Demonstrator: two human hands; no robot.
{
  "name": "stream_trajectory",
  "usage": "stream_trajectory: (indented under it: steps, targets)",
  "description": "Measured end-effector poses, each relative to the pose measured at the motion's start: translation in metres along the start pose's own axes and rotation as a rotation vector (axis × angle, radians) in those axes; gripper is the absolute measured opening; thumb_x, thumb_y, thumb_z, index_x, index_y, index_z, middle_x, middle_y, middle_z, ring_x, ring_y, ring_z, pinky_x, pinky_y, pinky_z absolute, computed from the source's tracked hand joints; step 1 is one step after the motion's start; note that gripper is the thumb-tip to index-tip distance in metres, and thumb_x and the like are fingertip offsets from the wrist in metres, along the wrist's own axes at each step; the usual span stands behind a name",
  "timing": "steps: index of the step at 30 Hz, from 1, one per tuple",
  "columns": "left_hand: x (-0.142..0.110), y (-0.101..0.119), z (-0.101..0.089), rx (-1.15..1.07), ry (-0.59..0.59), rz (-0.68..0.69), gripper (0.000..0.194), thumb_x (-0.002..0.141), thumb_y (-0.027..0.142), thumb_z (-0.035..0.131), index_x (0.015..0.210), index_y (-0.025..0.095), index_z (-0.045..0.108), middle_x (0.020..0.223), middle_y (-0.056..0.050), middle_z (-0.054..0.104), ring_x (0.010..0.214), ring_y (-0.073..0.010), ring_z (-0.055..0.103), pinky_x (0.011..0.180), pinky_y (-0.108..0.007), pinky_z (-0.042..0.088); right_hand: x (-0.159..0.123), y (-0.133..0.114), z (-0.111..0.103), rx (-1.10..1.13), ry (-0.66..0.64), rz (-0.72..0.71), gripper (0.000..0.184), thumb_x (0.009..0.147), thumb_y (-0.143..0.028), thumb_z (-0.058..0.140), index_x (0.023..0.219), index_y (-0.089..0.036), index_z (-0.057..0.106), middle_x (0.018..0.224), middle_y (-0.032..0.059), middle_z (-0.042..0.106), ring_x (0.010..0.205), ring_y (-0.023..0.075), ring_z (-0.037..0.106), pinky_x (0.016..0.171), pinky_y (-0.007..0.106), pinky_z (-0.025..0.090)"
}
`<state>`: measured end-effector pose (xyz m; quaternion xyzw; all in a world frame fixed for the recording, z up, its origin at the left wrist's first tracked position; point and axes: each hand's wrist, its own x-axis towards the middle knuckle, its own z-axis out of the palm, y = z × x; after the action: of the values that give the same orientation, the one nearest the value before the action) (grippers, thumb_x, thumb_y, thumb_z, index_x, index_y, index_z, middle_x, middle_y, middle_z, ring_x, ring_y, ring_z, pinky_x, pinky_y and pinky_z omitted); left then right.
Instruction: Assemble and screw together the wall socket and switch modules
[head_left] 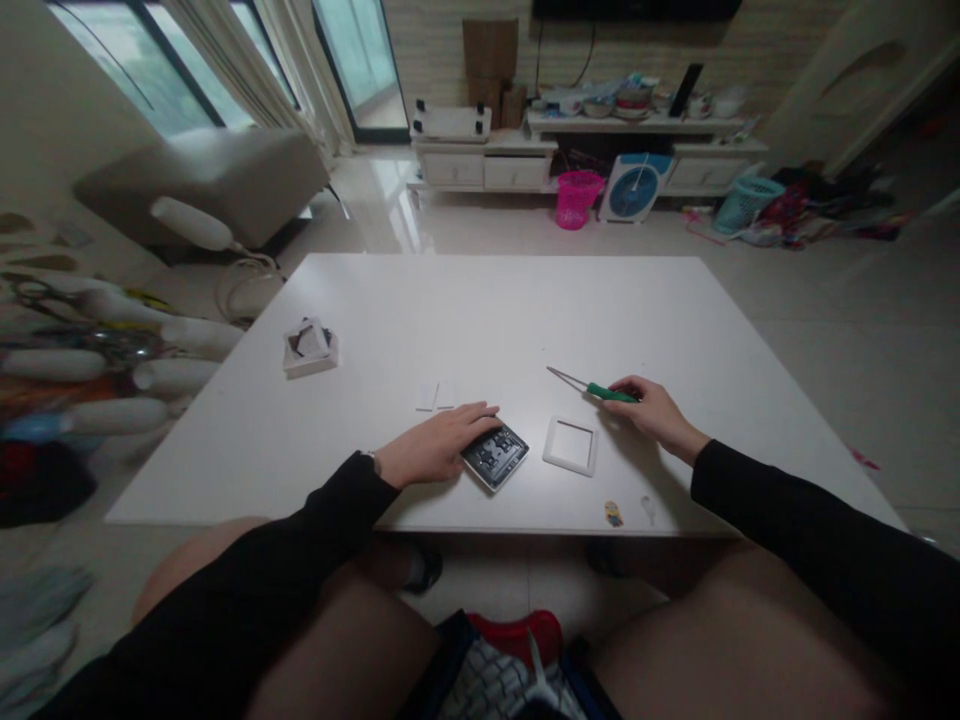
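My left hand (435, 447) holds a wall switch (496, 456) down on the white table (465, 310), fingers over its far edge and the thumb along its left side. The switch has a black inner face and a white rim. In my right hand (654, 412) is the green handle of a screwdriver (611, 393), its metal shaft pointing left and away from me. A white square frame (549, 447) lies between my hands. Two small white plates (427, 396) rest just beyond my left hand.
On the table's left lies a white box-like part with frames (310, 348). Two small stickers or tags, one a yellow sticker (613, 514), are near the front edge. Across the floor stand a pink basket (576, 198), a blue fan (634, 188) and a grey sofa (202, 180).
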<state>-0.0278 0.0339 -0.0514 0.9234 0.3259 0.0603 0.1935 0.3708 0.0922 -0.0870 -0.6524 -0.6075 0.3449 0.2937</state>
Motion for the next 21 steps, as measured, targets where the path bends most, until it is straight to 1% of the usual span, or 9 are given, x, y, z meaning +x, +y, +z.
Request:
stream_trajectory:
  steps: [3,5,7,9,11,13,16,19,21]
  targets:
    - [0.003,-0.001,0.001,-0.004,0.002,-0.008,0.081,0.074,0.002,0.063,0.150,0.022,0.040,0.157,-0.014,0.049,0.145,-0.0298,0.048,0.117,-0.048,0.045,0.002,0.006,0.001,-0.083,-0.022,-0.031,0.032,0.066,-0.042,0.077,0.089,-0.020,0.072,0.081,0.0049,0.071,0.075,0.0224,0.063,0.068,0.035,0.048]
    - [0.006,0.005,0.000,0.019,0.007,-0.049,0.078,0.078,0.011,0.069,0.150,0.021,0.041,0.147,-0.015,0.055,0.133,-0.0298,0.056,0.109,-0.046,0.050,0.003,0.009,0.002,-0.131,-0.034,-0.048,0.030,0.066,-0.039,0.077,0.088,-0.020,0.072,0.083,0.0055,0.072,0.076,0.0232,0.064,0.070,0.036,0.049]
    - [0.008,0.013,0.000,0.097,0.018,-0.140,0.080,0.082,0.030,0.077,0.151,0.018,0.041,0.136,-0.016,0.059,0.120,-0.0320,0.060,0.100,-0.047,0.054,0.003,0.010,0.003,-0.173,-0.048,-0.065,0.029,0.067,-0.038,0.076,0.089,-0.020,0.072,0.084,0.0059,0.073,0.077,0.0237,0.065,0.071,0.037,0.049]
    - [0.009,0.023,0.002,0.211,0.026,-0.257,0.095,0.079,0.055,0.081,0.153,0.013,0.039,0.126,-0.019,0.061,0.112,-0.0361,0.061,0.094,-0.051,0.055,0.004,0.011,0.003,-0.203,-0.068,-0.080,0.028,0.068,-0.037,0.074,0.090,-0.020,0.072,0.085,0.0061,0.073,0.077,0.0238,0.065,0.072,0.037,0.050]
    - [0.010,0.030,0.003,0.291,0.019,-0.336,0.108,0.076,0.074,0.075,0.156,0.012,0.037,0.118,-0.020,0.061,0.107,-0.0389,0.061,0.090,-0.053,0.055,0.004,0.012,0.004,-0.218,-0.085,-0.095,0.028,0.069,-0.035,0.073,0.092,-0.020,0.071,0.086,0.0061,0.073,0.077,0.0237,0.065,0.072,0.037,0.049]
    - [0.009,0.033,0.000,0.281,0.003,-0.354,0.108,0.078,0.081,0.068,0.157,0.013,0.037,0.113,-0.019,0.062,0.103,-0.0386,0.062,0.088,-0.054,0.056,0.003,0.013,0.005,-0.226,-0.093,-0.104,0.027,0.070,-0.033,0.072,0.092,-0.019,0.070,0.084,0.0056,0.072,0.076,0.0233,0.065,0.071,0.036,0.049]
    - [0.007,0.025,-0.008,0.130,0.008,-0.295,0.089,0.085,0.067,0.072,0.151,0.017,0.043,0.122,-0.019,0.060,0.104,-0.0340,0.065,0.089,-0.050,0.058,0.004,0.014,0.006,-0.242,-0.099,-0.113,0.026,0.070,-0.030,0.070,0.093,-0.019,0.070,0.082,0.0050,0.070,0.075,0.0231,0.063,0.071,0.036,0.049]
    - [0.004,0.007,-0.014,-0.059,0.024,-0.104,0.072,0.086,0.035,0.080,0.148,0.024,0.045,0.150,-0.017,0.047,0.125,-0.0311,0.061,0.099,-0.044,0.057,0.005,0.014,0.006,-0.263,-0.115,-0.139,0.026,0.069,-0.027,0.070,0.093,-0.019,0.069,0.087,0.0064,0.071,0.079,0.0241,0.063,0.074,0.038,0.049]
    - [0.004,-0.005,-0.014,-0.130,0.028,0.019,0.063,0.088,0.020,0.074,0.144,0.026,0.047,0.158,-0.014,0.043,0.136,-0.0292,0.055,0.109,-0.044,0.053,0.005,0.014,0.006,-0.277,-0.126,-0.162,0.027,0.068,-0.026,0.070,0.094,-0.019,0.069,0.091,0.0076,0.070,0.082,0.0249,0.063,0.075,0.039,0.050]
